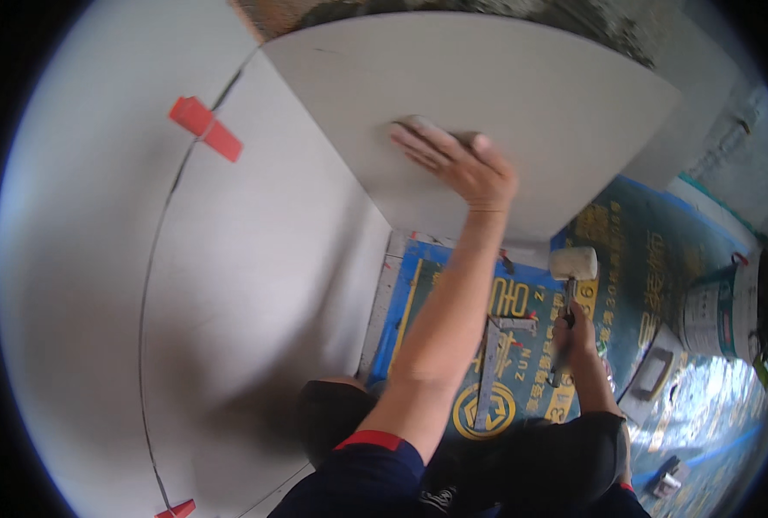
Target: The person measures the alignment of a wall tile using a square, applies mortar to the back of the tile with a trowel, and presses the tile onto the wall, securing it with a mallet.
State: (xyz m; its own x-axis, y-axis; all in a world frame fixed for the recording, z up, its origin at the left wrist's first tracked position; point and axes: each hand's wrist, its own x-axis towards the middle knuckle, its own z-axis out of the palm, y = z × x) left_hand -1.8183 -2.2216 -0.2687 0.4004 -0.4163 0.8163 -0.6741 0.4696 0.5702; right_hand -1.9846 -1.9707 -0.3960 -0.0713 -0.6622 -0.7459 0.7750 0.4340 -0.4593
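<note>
A smooth, matt finish is shown by the touched panel (pixel 531 95) and the left panel (pixel 246 259); rough mortar (pixel 565 26) is exposed above. Matt, rubber-like mallet head (pixel 574 264), plastic wedge (pixel 215 134), metal square (pixel 488 380) and glossy floor sheet (pixel 623 293) are seen.

Rough grey wall (pixel 760 173) beyond blue-green floor sheeting (pixel 619 298)

Left hand (pixel 460 166), right hand (pixel 581 332): bare. Forearms (pixel 449 319): uncovered. Left sleeve (pixel 354 479): short, dark navy; red band (pixel 369 440) along lower edge. Shorts (pixel 565 453): black, wide-legged. White marking (pixel 440 498): small, curved strokes, on dark cloth.
</note>
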